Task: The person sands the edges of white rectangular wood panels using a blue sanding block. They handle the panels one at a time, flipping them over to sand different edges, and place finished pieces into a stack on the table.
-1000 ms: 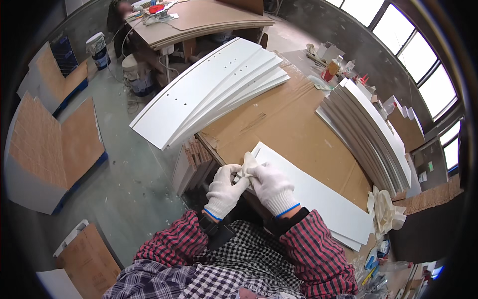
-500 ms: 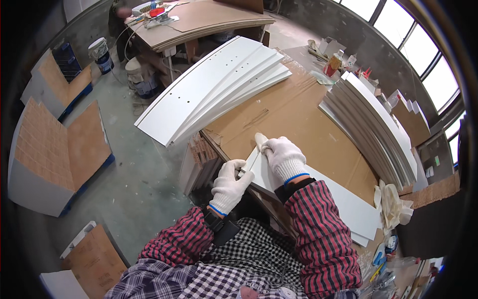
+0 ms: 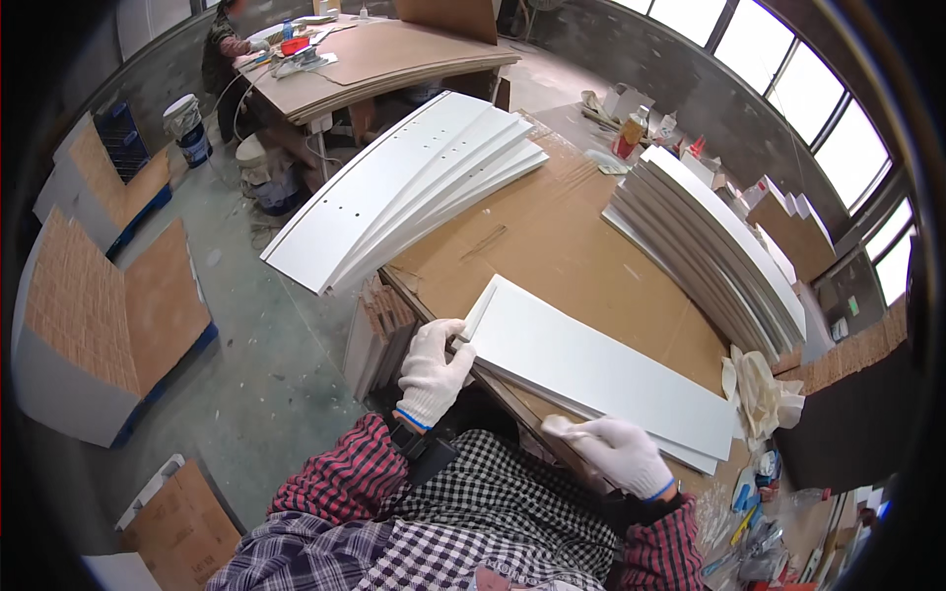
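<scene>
Two long white panels (image 3: 591,345) lie stacked, slightly offset, on the cardboard-covered bench in front of me. My left hand (image 3: 434,362), in a white knit glove, is closed on their left end at the near corner, thumb and fingers around the edge. In my gloved right hand (image 3: 627,456) is a cream wad that looks like a folded cloth (image 3: 562,426). It is beside the panels' long near edge; whether it touches that edge I cannot tell.
A fanned stack of drilled white panels (image 3: 384,187) overhangs the bench's far left. Another panel stack (image 3: 709,246) stands at the right, near a crumpled cloth (image 3: 764,394). Tools lie at the lower right. A person (image 3: 229,49) works at a far table (image 3: 384,61).
My right hand has moved from the panels' left end rightward and nearer, along the near edge, carrying the cream wad. My left hand stays at the left corner.
</scene>
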Demonstrator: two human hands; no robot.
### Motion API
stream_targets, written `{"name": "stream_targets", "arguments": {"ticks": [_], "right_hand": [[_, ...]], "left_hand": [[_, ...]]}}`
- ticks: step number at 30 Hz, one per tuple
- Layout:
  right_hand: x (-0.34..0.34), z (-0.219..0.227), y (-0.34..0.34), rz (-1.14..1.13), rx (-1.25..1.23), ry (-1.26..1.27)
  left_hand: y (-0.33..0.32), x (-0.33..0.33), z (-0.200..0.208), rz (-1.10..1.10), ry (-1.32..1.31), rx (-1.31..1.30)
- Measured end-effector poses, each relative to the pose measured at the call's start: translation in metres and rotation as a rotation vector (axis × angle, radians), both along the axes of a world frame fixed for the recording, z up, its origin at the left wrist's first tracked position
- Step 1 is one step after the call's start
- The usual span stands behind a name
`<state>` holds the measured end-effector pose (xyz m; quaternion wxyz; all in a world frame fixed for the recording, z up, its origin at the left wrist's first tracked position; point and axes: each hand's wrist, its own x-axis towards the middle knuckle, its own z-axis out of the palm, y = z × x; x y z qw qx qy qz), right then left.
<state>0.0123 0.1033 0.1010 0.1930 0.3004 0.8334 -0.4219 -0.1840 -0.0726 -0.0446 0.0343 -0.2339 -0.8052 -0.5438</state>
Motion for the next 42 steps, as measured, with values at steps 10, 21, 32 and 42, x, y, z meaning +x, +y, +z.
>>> {"name": "stream_targets", "arguments": {"ticks": [10,21,32,42], "right_hand": [[0.113,-0.061,0.112,-0.691,0.546,0.728],[0.105,-0.081,0.099,-0.250,0.854,0.289],[-0.009,-0.052,-0.045,0.131,0.504,0.794],[0.023,-0.084,0.029,0.130,0.905,0.394]], "left_hand": [[0.010,-0.002,0.043,-0.349,0.387,-0.404],[-0.007,0.012,0.023,-0.329,0.681,-0.130],[-0.049,0.031,0.041,-0.258,0.741,-0.354],[-0.027,0.024,0.037,-0.306,0.749,-0.190]]}}
